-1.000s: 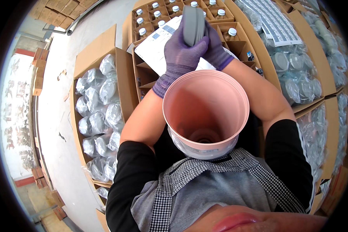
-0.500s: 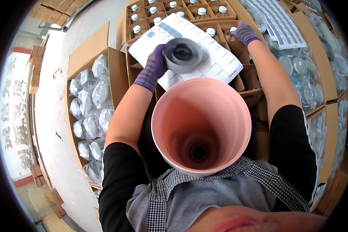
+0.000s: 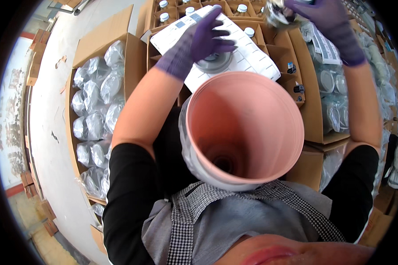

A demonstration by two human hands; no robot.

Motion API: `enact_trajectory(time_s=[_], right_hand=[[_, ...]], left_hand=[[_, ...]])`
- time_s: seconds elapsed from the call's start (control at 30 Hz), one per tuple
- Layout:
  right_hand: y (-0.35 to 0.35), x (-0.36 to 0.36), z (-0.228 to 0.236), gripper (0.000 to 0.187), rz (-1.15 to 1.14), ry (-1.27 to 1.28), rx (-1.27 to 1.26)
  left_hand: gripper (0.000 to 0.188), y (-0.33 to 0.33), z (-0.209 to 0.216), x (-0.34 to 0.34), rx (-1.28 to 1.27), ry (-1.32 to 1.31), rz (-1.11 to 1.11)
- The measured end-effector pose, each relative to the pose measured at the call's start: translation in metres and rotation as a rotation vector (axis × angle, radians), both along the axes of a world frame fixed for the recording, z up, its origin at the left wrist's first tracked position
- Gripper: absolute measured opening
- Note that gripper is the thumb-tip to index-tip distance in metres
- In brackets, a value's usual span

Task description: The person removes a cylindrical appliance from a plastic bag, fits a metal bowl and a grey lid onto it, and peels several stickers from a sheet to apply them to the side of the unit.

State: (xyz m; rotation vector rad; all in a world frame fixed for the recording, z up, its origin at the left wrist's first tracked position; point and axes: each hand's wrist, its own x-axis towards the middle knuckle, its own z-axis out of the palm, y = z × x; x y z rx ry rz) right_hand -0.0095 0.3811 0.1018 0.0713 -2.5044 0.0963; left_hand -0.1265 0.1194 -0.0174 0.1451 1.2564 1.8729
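Observation:
My left hand, in a purple knit glove, is open with fingers spread over a grey ring-shaped roll. The roll lies on white printed sheets across a divided carton. At the far right my gloved right hand is closed around a clear glass bottle, blurred by motion. White-capped bottles stand in the carton's cells. Before my chest is a deep pink tapering tub, its mouth facing up.
An open carton of plastic-wrapped clear jars stands at the left. More cartons of wrapped glassware line the right side, one with printed sheets on top. Small dark pieces sit in nearby carton cells.
My left hand has let go of the grey roll, which now lies on the sheets, and spread its fingers. My right hand has lifted a bottle from its cell and moved it far right.

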Motion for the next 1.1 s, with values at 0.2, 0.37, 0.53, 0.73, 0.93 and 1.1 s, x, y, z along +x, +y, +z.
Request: enact_trajectory(time_s=[0.2,0.37,0.53,0.73,0.93,1.1], right_hand=[[-0.112,0.103,0.076,0.049,0.673,0.144,0.653],[-0.084,0.129,0.063,0.053,0.79,0.178,0.462],[-0.061,0.129,0.013,0.087,0.749,-0.108,-0.765],[-0.133,0.13,-0.001,0.095,0.499,-0.469,-1.369],[-0.141,0.146,0.004,0.105,0.404,-0.584,-1.27],[-0.13,0.15,0.004,0.09,0.311,-0.628,-0.853]], left_hand=[[0.089,0.006,0.08,0.025,0.3,-0.075,-0.273],[0.07,-0.034,0.107,0.021,0.527,0.292,-0.094],[0.054,-0.096,0.077,0.026,0.195,1.417,0.049],[0.108,-0.094,0.12,0.147,-0.127,0.791,-0.077],[0.104,-0.103,0.134,0.162,-0.198,0.689,-0.144],[0.09,-0.106,0.133,0.134,-0.392,1.057,-0.407]])
